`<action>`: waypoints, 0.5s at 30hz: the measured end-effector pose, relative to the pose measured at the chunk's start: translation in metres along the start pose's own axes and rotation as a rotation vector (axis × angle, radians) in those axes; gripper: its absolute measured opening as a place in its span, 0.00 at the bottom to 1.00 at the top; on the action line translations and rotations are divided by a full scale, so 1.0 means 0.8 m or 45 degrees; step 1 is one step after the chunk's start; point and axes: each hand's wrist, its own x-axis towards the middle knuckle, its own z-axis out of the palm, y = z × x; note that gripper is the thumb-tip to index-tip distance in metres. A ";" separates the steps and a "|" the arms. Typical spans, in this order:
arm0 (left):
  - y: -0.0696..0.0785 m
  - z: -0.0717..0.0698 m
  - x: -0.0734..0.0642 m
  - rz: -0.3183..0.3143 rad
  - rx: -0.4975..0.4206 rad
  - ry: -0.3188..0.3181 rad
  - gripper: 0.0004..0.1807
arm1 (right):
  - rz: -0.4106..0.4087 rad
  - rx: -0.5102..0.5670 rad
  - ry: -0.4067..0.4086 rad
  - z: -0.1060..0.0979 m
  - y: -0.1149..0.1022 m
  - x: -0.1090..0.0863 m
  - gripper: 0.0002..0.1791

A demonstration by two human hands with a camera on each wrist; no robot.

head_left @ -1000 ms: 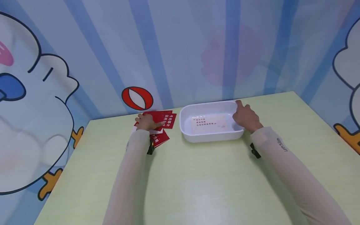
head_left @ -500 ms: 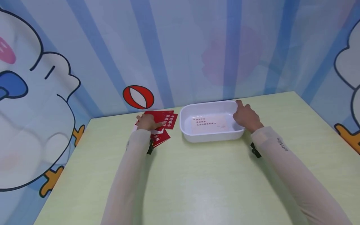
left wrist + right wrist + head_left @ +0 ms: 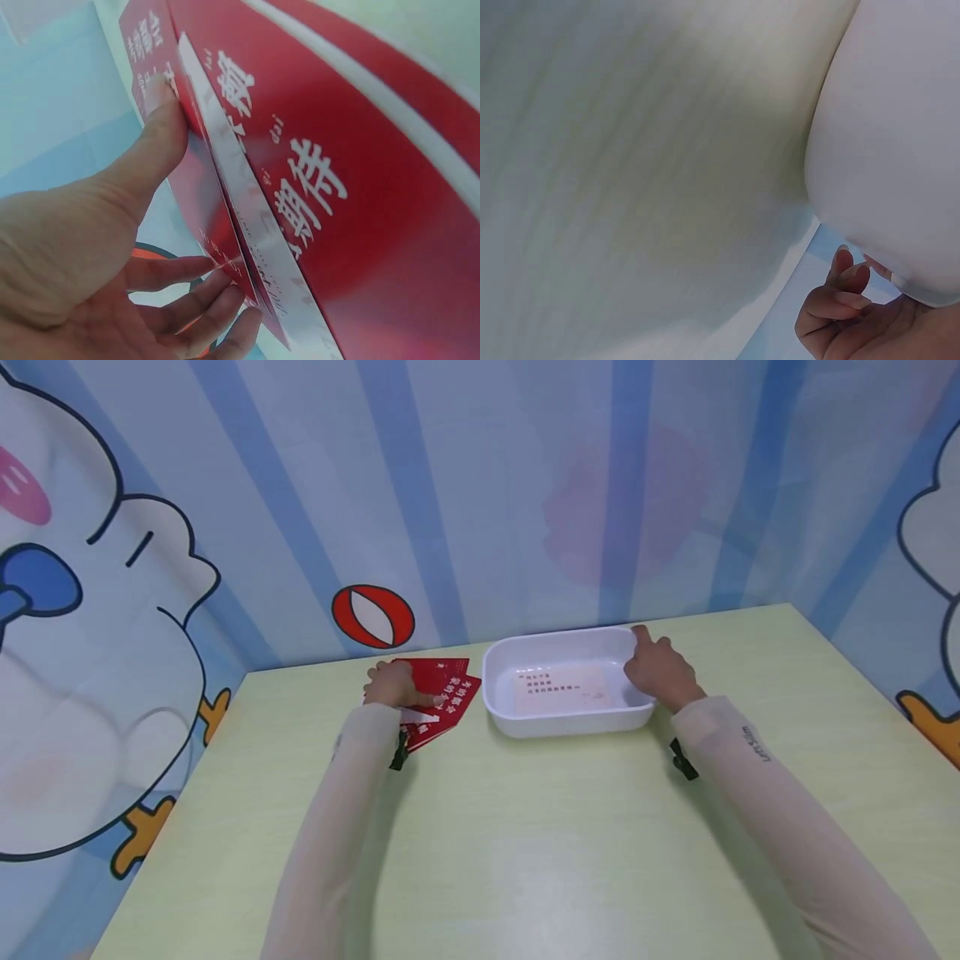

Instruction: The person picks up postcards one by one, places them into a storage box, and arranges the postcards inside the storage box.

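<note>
At the back left of the table, my left hand grips a loose stack of red cards with white Chinese lettering. In the left wrist view, the thumb lies on the card faces and the fingertips meet their lower edges, with gaps between some cards. My right hand holds the right end of a white plastic basin; the right wrist view shows curled fingers at the rim, beside the basin's outer wall. A pale card with red print lies flat inside the basin.
The pale green table ends at a blue striped backdrop with cartoon figures, close behind the basin and cards. A similar printed panel stands along the left side.
The red cards have shifted and fanned closer together under my left hand, their lower ones drawing up to the right. My right hand and the basin keep their places.
</note>
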 end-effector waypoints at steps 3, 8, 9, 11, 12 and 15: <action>-0.001 0.000 -0.002 -0.026 -0.037 -0.032 0.45 | -0.004 0.002 -0.005 0.001 0.001 -0.001 0.36; -0.002 -0.002 -0.003 -0.038 -0.031 -0.064 0.46 | 0.006 0.005 -0.012 0.000 -0.001 -0.002 0.36; -0.002 -0.003 -0.003 -0.033 -0.020 -0.065 0.46 | 0.006 0.003 -0.014 -0.001 -0.001 -0.002 0.36; -0.002 -0.004 -0.004 -0.031 -0.026 -0.062 0.47 | 0.005 0.003 -0.020 -0.003 0.000 -0.002 0.36; -0.002 -0.004 -0.004 -0.031 -0.034 -0.057 0.47 | 0.000 -0.003 -0.022 -0.003 0.000 -0.002 0.36; -0.004 -0.006 -0.006 -0.035 -0.090 -0.045 0.50 | -0.004 -0.006 -0.022 -0.003 0.000 0.001 0.36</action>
